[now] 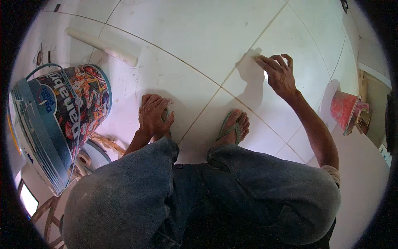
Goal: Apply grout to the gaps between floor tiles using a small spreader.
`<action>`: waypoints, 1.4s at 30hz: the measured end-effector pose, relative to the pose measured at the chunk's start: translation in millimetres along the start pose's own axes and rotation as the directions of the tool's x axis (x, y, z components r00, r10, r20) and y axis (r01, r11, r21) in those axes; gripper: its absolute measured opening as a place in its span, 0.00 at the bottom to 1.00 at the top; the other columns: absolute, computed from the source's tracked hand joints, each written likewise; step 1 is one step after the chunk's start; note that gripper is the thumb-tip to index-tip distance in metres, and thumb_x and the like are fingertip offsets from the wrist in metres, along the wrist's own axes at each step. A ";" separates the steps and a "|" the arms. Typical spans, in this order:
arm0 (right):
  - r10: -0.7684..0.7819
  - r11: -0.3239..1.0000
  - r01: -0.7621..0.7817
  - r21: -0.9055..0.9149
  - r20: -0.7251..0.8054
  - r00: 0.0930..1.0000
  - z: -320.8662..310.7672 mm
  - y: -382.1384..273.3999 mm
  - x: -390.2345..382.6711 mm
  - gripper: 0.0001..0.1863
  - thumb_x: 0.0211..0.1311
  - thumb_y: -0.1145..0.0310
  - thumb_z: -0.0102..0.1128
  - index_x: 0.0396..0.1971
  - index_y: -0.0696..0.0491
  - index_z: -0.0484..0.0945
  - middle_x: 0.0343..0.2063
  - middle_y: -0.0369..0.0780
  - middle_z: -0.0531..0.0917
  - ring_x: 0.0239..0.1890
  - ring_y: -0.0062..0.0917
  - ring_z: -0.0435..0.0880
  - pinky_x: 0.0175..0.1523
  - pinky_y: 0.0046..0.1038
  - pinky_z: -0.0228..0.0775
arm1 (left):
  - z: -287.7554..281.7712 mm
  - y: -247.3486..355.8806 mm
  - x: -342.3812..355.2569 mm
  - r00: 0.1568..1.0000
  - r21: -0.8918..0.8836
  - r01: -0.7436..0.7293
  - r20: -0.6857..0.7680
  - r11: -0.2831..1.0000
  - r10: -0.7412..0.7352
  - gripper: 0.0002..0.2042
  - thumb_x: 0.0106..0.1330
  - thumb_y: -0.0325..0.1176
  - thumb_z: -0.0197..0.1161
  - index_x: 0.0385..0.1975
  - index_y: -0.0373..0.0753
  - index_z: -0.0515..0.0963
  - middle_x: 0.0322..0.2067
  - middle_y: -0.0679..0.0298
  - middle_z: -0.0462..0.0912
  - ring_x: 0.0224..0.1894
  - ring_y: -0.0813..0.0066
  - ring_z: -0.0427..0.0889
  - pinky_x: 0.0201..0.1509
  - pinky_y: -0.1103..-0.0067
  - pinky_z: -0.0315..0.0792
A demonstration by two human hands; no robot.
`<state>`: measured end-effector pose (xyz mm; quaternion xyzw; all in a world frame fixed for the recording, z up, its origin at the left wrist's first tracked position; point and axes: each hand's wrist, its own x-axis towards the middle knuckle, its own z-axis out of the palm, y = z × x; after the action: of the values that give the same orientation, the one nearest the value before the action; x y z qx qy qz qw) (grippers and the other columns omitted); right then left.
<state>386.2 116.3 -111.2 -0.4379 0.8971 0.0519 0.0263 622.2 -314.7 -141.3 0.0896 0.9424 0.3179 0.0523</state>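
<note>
My right hand (pixel 282 76) reaches out over the pale floor tiles (pixel 186 45), its fingertips at a joint line. Thumb and index finger are pinched together at the floor; whatever small piece lies between them is too small to make out. The other fingers are bent and raised. Down by my left foot, my left hand (pixel 156 113) is low over the floor, its fingers bunched and partly hidden, so its hold cannot be told. My right foot in a green flip-flop (pixel 229 133) stands on the tile between the two hands.
At the left a large paint bucket (pixel 89 89) with a printed label and a wire handle lies tilted in view. Beyond it a pale tube (pixel 101 46) lies on the floor. A red plastic container (pixel 344 108) stands at the right by a white panel (pixel 360 166).
</note>
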 end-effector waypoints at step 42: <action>0.096 0.990 -0.089 0.113 -0.060 0.994 -22.1 0.6 32.9 0.22 0.69 0.76 0.58 0.59 0.40 0.84 0.56 0.29 0.87 0.57 0.28 0.81 0.72 0.53 0.57 | -3.2 3.2 -0.1 0.999 0.014 -0.015 -0.039 1.000 0.016 0.19 0.54 0.39 0.71 0.44 0.39 0.85 0.40 0.55 0.85 0.48 0.56 0.80 0.62 0.59 0.69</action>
<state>365.4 88.3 -92.3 -0.3951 0.9184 -0.0111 0.0185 622.3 -314.1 -136.9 0.0912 0.9447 0.3135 0.0309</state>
